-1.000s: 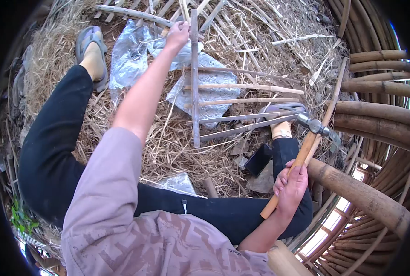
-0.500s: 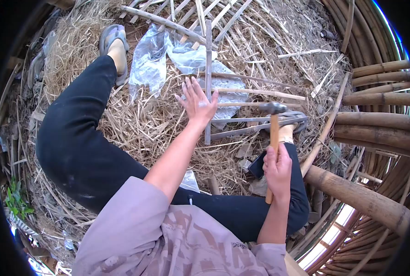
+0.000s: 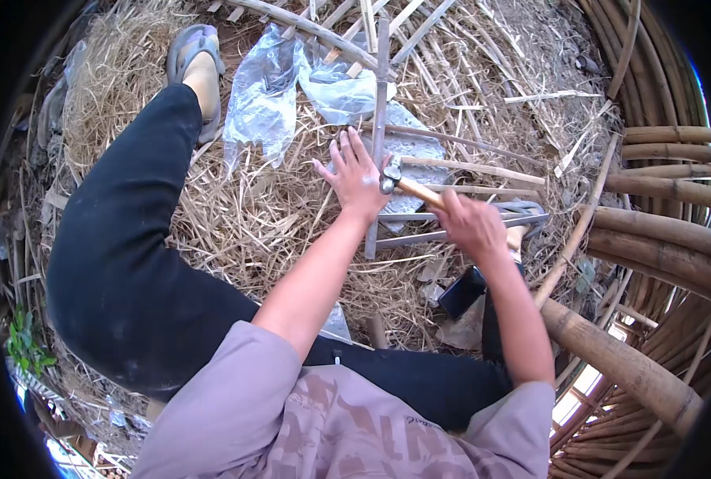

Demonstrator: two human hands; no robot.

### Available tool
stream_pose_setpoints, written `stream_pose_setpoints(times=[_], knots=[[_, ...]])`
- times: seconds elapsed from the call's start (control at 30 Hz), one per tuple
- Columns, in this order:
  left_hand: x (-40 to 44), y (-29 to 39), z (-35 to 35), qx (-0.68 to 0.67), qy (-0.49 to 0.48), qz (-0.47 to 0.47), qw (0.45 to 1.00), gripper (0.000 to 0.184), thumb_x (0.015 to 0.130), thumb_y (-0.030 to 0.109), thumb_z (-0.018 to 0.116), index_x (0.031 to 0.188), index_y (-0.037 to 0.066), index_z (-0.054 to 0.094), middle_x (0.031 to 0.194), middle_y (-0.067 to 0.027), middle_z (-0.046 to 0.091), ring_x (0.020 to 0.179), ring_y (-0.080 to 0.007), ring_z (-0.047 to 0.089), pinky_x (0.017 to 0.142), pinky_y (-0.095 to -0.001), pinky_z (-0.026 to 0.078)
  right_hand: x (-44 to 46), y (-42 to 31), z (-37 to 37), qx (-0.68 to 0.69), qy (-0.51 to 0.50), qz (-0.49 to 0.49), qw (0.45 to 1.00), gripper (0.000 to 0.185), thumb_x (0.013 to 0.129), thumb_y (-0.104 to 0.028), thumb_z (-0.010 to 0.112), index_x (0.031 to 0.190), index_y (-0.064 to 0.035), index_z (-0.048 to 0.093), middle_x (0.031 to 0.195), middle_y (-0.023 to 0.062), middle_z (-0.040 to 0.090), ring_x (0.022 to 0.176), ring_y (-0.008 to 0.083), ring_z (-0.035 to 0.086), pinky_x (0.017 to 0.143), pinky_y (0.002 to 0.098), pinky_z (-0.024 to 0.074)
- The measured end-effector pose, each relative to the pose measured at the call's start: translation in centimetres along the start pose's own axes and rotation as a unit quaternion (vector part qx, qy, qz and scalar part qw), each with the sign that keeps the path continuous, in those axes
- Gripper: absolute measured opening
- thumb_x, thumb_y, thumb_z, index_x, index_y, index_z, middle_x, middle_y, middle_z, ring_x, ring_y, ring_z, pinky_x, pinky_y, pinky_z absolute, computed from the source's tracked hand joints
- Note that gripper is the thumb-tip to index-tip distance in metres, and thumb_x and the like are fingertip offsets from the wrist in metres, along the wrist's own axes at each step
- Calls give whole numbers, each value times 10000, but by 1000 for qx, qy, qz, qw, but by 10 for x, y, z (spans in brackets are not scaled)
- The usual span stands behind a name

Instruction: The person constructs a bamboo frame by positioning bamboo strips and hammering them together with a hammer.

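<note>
My right hand [image 3: 474, 229] is closed around the wooden handle of a hammer [image 3: 419, 191]. The hammer's metal head is at an upright grey bamboo strip [image 3: 379, 112], close to my left hand. My left hand [image 3: 355, 180] lies with fingers spread along the left side of that strip; its thumb is hidden near the hammer head. Several thin bamboo slats [image 3: 483, 168] run rightward from the strip, the lower ones reaching over my foot. Beneath them lies a flat grey slab [image 3: 411, 148]. Whether the hammer head touches the strip, I cannot tell.
Crumpled clear plastic [image 3: 264, 100] lies on the straw-covered ground [image 3: 252, 215]. Beyond it is a lattice of bamboo slats [image 3: 331, 36]. A phone-like dark object [image 3: 462, 293] rests by my right leg. A thick bamboo pole [image 3: 611, 359] and stacked bamboo [image 3: 651, 227] stand at right.
My right hand has swung the hammer up and left, from beside my right leg to the strip by my left hand. My left hand stays at the strip with fingers spread.
</note>
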State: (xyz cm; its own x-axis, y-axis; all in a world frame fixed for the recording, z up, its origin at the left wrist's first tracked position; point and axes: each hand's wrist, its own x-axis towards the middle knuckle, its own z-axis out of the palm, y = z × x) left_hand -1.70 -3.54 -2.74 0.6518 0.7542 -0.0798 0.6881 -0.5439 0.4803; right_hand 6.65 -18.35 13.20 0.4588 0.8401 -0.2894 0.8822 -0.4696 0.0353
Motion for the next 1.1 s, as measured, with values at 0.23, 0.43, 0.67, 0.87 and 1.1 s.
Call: stream_pose_setpoints(times=[0.23,0.43,0.67,0.87,1.1], knots=[[2,3,-4,-9,24,11,1000,797,923,491,478,1486,-20,237,1467,-221,353,1357,-382,323,1059,-719,157,66,56,23,-86,21,-198,976,292,924,-413,608,906,-128,545,732,29,632,645,181,667,507,333,522],[2,6,-8,1,10,3,1000,828,877,463,562,1480,-5,240,1445,-204,367,1347,-363,337,1056,-713,169,93,74,29,-104,54,-236,965,223,928,-327,598,863,-129,517,679,12,552,629,170,647,503,320,528],[3,6,-4,15,-1,-7,1000,869,858,499,579,1481,-4,242,1475,-189,346,1371,-354,317,1087,-703,140,95,73,32,-117,76,-249,958,217,925,-321,593,863,-131,508,689,-3,537,651,151,644,481,314,518],[2,7,-4,3,-2,-7,1000,835,853,444,578,1477,-2,251,1462,-194,351,1374,-357,312,1088,-703,136,96,76,43,-111,114,-268,950,216,941,-332,576,862,-143,507,677,-3,528,622,150,637,467,312,510],[4,8,-4,10,-10,-12,1000,835,838,417,606,1467,-5,256,1455,-203,343,1362,-361,323,1084,-698,147,92,69,51,-97,118,-219,964,191,938,-311,580,879,-141,519,674,3,534,564,155,613,445,301,501]])
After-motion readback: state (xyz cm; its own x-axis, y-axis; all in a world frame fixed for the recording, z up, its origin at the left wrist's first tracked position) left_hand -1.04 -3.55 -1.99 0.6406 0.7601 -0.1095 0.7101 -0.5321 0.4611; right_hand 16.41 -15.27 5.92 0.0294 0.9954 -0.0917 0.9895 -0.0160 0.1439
